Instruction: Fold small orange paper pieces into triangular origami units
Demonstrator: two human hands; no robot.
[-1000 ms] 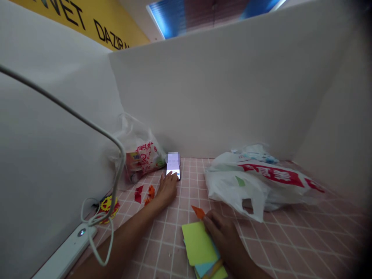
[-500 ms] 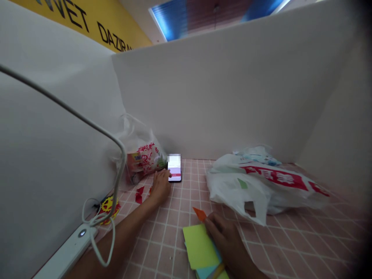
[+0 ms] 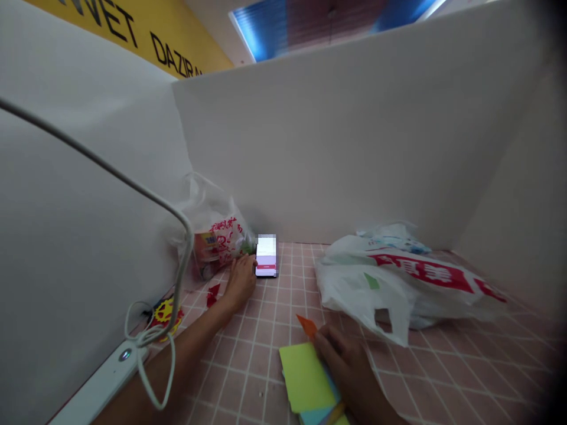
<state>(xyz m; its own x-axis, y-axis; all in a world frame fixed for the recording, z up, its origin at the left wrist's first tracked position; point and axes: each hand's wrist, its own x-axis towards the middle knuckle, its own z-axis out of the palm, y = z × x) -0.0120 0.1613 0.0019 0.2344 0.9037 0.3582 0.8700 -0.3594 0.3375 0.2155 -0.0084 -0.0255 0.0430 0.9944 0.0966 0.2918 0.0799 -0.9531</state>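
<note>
My left hand [image 3: 241, 280] reaches forward with its fingers spread at the left edge of a lit phone [image 3: 266, 257] near the back wall. Nothing shows in its grip. Nearer to me, my right hand [image 3: 343, 360] pinches a small folded piece of orange paper [image 3: 306, 325] between thumb and forefinger. That hand rests over the right side of a stack of yellow-green and blue paper sheets [image 3: 305, 378], hiding part of it.
A clear bag [image 3: 221, 236] with packages stands at the back left, a white plastic bag [image 3: 363, 283] lies at right. Red scraps [image 3: 213, 295], a yellow-red cutout [image 3: 163, 313], a power strip [image 3: 104, 383] and a cable [image 3: 110, 171] are at left.
My left hand has drawn back slightly to the left, off the phone's screen. My right hand still holds the orange paper, nearly unmoved.
</note>
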